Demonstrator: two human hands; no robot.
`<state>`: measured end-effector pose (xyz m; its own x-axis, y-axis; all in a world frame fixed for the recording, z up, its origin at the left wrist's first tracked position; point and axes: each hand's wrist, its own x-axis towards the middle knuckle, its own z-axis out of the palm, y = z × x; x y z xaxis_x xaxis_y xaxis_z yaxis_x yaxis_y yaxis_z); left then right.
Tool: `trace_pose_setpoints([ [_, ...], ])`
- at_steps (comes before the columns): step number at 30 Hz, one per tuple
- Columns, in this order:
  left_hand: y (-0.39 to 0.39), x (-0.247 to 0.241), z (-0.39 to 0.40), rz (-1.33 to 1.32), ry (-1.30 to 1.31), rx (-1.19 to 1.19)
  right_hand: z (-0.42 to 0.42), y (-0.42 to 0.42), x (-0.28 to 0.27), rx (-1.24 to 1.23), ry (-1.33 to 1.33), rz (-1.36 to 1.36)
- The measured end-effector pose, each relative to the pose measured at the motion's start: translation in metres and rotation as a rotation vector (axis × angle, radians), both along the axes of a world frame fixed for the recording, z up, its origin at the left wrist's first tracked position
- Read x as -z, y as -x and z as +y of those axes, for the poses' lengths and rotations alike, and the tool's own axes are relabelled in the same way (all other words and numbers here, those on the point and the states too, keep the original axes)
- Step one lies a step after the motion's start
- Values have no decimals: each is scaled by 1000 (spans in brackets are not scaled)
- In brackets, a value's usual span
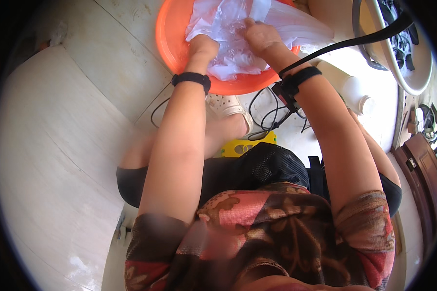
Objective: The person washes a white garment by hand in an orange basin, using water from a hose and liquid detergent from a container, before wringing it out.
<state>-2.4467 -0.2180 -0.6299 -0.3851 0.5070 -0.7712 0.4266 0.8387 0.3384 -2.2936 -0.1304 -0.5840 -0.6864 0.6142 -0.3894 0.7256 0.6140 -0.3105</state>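
An orange plastic basin (164,40) stands on the floor in front of me, with wet white cloth (236,54) bunched inside it. Clear water with bubbles shows among the folds. My left hand (204,47) reaches in at the near left part of the basin; its fingers are hidden in the cloth and water, so their grip does not show. On the right, my right hand (262,36) is curled around part of the same cloth. From there the fabric spreads toward the basin's right rim and over it.
A white tub (389,54) holding dark wet items stands at the upper right. Below it is a white plastic bottle (353,94). Black cables (273,120) lie near my pale clog (225,105). A yellow plastic stool (236,148) is under me. A black strap runs from my right wrist.
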Motion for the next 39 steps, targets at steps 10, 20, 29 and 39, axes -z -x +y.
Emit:
trace_pose_setpoints([
  [10,28,-80,-6,-1164,-527,-856,23,-24,-60,561,715,660],
  [20,19,-112,-3,-987,-735,-760,14,-25,-69,780,1037,956],
  [29,-24,-155,18,-818,-908,-491,5,-12,-87,942,1183,1092],
  [39,-63,-136,30,368,-813,15,2,8,-77,936,888,958],
])
